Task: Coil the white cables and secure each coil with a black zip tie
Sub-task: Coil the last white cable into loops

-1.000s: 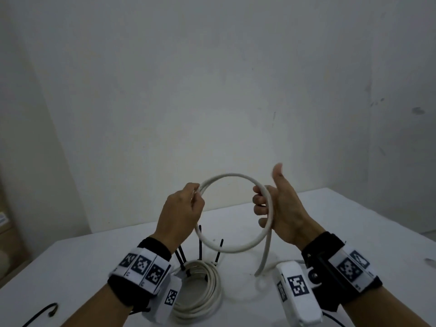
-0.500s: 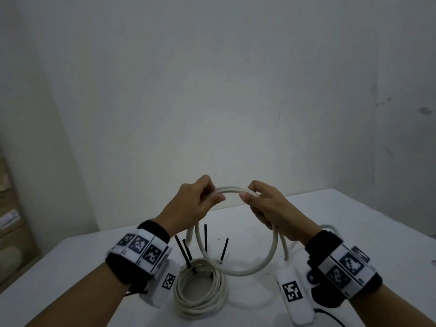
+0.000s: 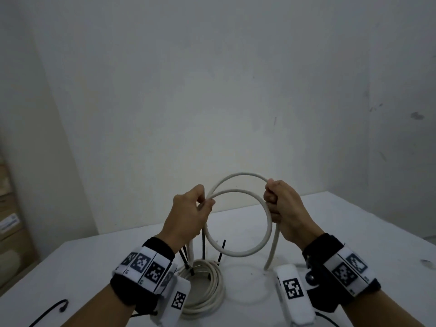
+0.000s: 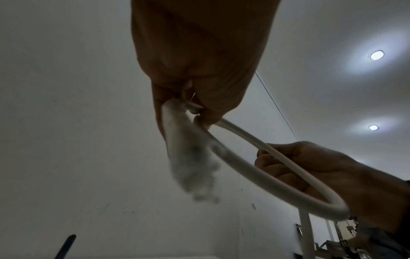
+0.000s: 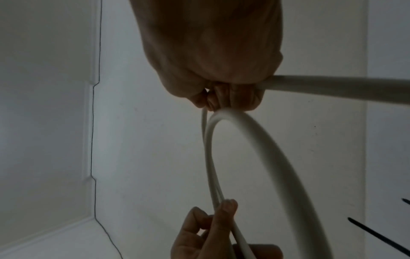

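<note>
You had the white cable (image 3: 238, 252) up off the table, left hand (image 3: 186, 214) pinching the stacked turns, right hand (image 3: 284, 208) fisted round the opposite side. It looked light but springy; best held where turns cross

From underneath, the left hand (image 4: 199, 57) fills the top, its fingertips (image 4: 210, 115) pinching the white cable (image 4: 255, 175) where the loop strands meet. One blurry strand hangs down from the pinch. The loop runs right to the right hand (image 4: 310, 173), which is curled round it. Two ceiling lights (image 4: 376, 54) glow upper right, and a black zip tie (image 4: 66, 247) tip pokes up at bottom left.
</note>
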A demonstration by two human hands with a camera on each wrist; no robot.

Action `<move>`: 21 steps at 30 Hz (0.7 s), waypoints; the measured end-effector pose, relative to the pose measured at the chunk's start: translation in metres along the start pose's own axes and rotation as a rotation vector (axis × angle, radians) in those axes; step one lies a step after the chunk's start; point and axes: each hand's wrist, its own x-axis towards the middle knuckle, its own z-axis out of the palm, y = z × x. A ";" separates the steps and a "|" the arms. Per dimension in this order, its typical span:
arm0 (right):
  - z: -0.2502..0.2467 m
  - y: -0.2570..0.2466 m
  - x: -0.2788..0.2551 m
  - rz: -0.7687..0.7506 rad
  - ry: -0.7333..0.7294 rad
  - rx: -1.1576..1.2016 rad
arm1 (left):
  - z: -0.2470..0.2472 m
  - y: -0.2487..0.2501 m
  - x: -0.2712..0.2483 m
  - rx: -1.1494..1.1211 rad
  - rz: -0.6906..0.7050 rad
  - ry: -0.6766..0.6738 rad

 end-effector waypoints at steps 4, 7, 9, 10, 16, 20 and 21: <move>0.001 0.009 -0.002 -0.017 0.101 0.061 | 0.001 0.006 -0.003 -0.053 -0.131 -0.029; 0.005 0.016 -0.005 -0.072 0.125 0.080 | 0.002 0.010 -0.003 -0.142 -0.241 -0.021; 0.007 0.017 -0.006 -0.116 0.140 0.069 | 0.002 0.011 -0.001 -0.239 -0.332 0.003; 0.007 0.017 -0.005 -0.134 0.163 0.059 | 0.001 0.010 0.000 -0.290 -0.374 0.003; 0.009 0.021 -0.004 -0.181 0.382 0.001 | 0.010 0.014 -0.001 -0.612 -0.636 -0.147; 0.016 0.024 -0.012 -0.348 0.507 -0.193 | 0.020 0.011 -0.001 -0.894 -0.788 -0.187; 0.016 0.023 -0.012 -0.371 0.529 -0.205 | 0.022 0.011 -0.001 -0.946 -0.798 -0.198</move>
